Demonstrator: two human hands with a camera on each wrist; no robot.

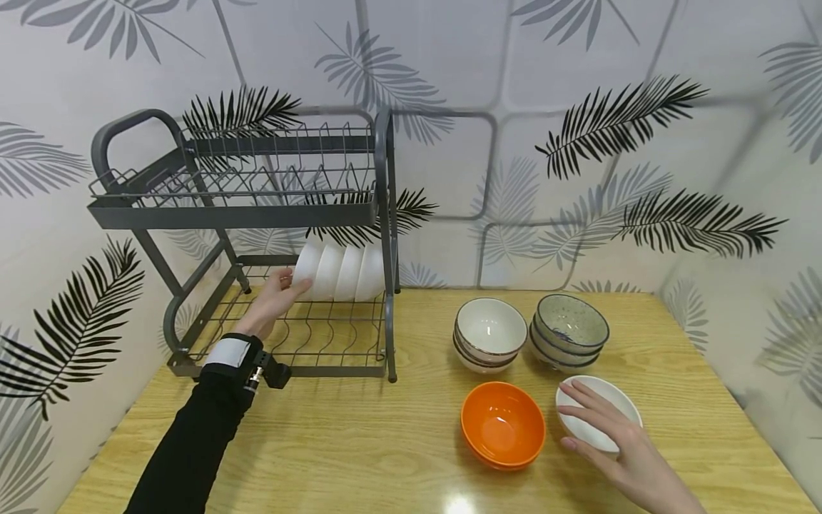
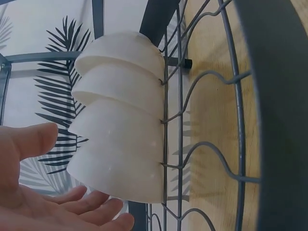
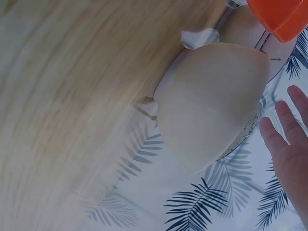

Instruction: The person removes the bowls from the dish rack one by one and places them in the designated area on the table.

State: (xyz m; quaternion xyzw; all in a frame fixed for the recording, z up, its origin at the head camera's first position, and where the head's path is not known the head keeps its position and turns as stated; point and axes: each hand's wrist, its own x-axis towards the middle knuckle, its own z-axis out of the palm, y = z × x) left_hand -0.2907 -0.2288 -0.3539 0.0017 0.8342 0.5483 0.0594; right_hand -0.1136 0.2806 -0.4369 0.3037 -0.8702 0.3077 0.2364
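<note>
White row, head view: four white bowls (image 1: 340, 273) stand on edge in the lower tier of the dish rack (image 1: 257, 214), leaning one against the next, so the wires hold them upright.
Left hand, head view: the left hand (image 1: 272, 300) reaches into that lower tier, fingers straight, tips touching the bowl at the left end of the row; it grips nothing.
Right hand, head view: the right hand (image 1: 616, 442) lies flat, fingers spread, over the rim of a white bowl (image 1: 597, 410) on the wooden table (image 1: 359, 457), well to the right of the rack; no finger curls round it.
Neighbours, head view: an orange bowl (image 1: 503, 424) sits just left of that white bowl; between it and the wall stand two stacks, a cream stack (image 1: 490, 335) nearer the rack and a speckled stack (image 1: 570, 332) beyond it.
Left wrist view: the nested row (image 2: 120, 125) rests against the rack wires (image 2: 202, 144); the open palm (image 2: 53, 202) is beside the nearest bowl, thumb apart, fingers flat under its rim.
Right wrist view: the pale bowl (image 3: 216, 101) shows its outer wall, with the orange one (image 3: 281, 17) near it; straight fingers (image 3: 284, 144) hang just beside the bowl, and contact cannot be told here.
</note>
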